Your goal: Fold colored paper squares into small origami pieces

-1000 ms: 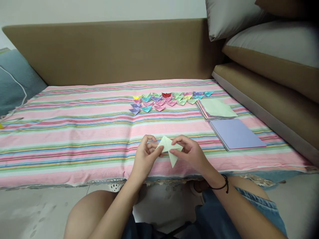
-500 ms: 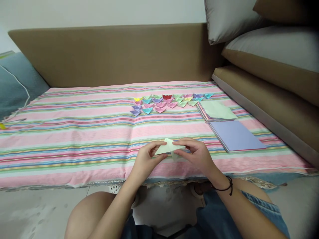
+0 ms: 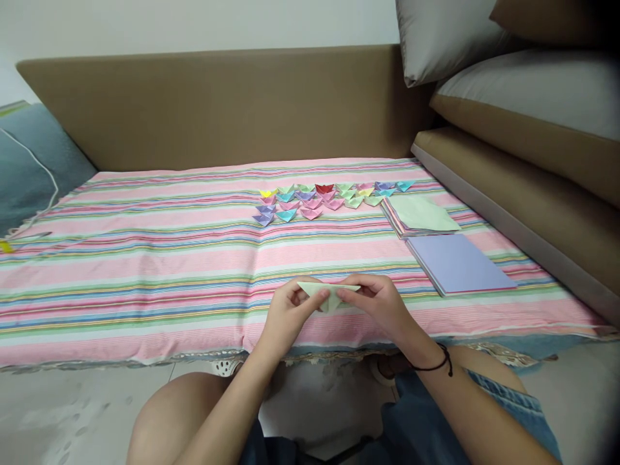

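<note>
A pale green folded paper [image 3: 330,302] is held just above the striped cloth, its long straight edge at the top and a point facing down. My left hand [image 3: 290,310] pinches its left half, thumb on the near face and fingers behind. On the other half, my right hand [image 3: 380,302] grips it the same way, with the thumb close to the middle. Both thumbs cover part of the folds. Beyond my hands, several small folded paper boats [image 3: 311,214] in many colours stand in rows, a red one [image 3: 324,189] among them.
To the right lie a stack of paper topped by a pale green sheet [image 3: 423,214] and another topped by a lilac sheet [image 3: 460,263]. Large cushions [image 3: 513,161] rise at the right. A white cable [image 3: 36,158] runs at the far left. The striped cloth [image 3: 145,271] covers the seat.
The pale green paper has turned over: its peak pointed up before, and now its straight edge is on top with the point downward. Both thumbs have come onto its front, closer together.
</note>
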Available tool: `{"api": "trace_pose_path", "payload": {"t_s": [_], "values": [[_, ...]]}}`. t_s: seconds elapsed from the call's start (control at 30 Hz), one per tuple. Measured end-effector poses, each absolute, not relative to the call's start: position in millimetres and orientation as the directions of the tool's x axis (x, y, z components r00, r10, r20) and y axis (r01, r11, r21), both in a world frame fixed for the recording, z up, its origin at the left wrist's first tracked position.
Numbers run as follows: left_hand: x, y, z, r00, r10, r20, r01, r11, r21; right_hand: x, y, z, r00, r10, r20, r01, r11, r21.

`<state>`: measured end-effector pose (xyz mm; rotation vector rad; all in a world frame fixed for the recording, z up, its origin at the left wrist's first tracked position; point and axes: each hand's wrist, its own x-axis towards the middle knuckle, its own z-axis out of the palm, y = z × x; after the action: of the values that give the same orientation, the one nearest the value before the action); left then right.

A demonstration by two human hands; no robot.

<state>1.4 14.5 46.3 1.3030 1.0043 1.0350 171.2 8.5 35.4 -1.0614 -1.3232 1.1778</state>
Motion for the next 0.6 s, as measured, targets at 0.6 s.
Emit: {"api": "trace_pose_path", "payload": {"t_s": [0.6], "values": [[5.4,15.1,40.4,0.181,0.982,-0.050,0.124,0.027,0.992,167.3,7.3,31.6,-0.137,0.983,0.120,0.052,0.128,-0.990]]}}
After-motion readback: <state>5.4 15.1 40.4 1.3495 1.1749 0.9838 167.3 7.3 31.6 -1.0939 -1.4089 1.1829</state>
